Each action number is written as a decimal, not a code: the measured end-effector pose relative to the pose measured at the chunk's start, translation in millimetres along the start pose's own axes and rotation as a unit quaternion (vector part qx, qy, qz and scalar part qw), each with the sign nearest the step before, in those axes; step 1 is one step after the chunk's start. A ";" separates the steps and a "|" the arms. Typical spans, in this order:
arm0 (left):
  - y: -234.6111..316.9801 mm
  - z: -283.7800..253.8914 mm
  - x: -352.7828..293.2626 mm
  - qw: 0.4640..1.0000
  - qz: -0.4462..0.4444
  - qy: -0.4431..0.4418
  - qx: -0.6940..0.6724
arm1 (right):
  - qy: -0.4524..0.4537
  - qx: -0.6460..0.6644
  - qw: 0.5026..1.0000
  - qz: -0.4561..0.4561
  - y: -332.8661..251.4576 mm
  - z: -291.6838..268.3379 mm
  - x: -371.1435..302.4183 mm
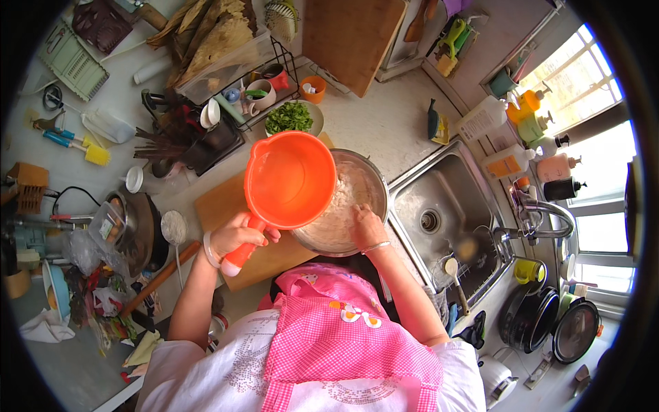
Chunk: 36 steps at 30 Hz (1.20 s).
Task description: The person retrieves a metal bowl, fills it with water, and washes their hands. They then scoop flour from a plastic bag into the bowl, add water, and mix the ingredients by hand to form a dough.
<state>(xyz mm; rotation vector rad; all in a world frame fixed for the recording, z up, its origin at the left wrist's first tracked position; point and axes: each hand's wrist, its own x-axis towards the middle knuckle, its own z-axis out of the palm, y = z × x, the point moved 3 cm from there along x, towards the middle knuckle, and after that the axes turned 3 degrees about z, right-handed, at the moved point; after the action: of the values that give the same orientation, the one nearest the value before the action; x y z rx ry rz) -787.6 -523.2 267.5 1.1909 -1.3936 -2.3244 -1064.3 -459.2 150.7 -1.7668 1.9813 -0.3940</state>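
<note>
My left hand [237, 239] is closed around the handle of an orange plastic water ladle [292, 180]. The ladle hangs over the left part of a metal mixing bowl [379, 184] and hides some of it. I cannot make out how much liquid, if any, it holds. Inside the bowl lies pale, crumbly flour [349, 192]. My right hand [368, 228] reaches into the bowl's right side, its fingers curled down into the flour and their tips partly buried. A wooden cutting board [223, 206] sits to the left, partly under the ladle.
A plate of chopped greens [290, 118] stands just beyond the ladle. To the right is a steel sink [420, 184] with a faucet [546, 206]. A long-handled scoop of flour [174, 226] and a rolling pin [161, 278] lie left. Several bottles [525, 106] line the windowsill.
</note>
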 end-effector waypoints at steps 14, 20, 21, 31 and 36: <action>3.8 20.7 19.1 0.993 -0.009 -0.061 -0.101 | -0.061 -0.062 0.995 -0.039 -23.4 3.0 -26.0; 18.3 72.5 65.2 0.975 0.011 -0.113 -0.190 | -0.064 -0.077 0.993 -0.064 -37.2 4.0 -32.4; 23.3 86.0 76.3 0.973 0.015 -0.113 -0.203 | -0.066 -0.090 0.992 -0.065 -38.8 5.5 -32.0; 22.4 226.6 235.2 0.932 0.045 -0.156 -0.323 | 0.002 0.306 0.942 -0.138 -31.3 71.1 -31.9; -10.9 246.4 306.4 0.924 0.025 -0.115 -0.363 | -0.012 0.465 0.869 -0.167 -33.3 50.1 -40.3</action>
<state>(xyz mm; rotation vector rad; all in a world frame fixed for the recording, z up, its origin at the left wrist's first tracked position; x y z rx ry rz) -1163.5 -513.0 151.7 0.6596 -0.4755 -2.6262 -1007.2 -419.6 130.2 -1.3981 1.0950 -1.1926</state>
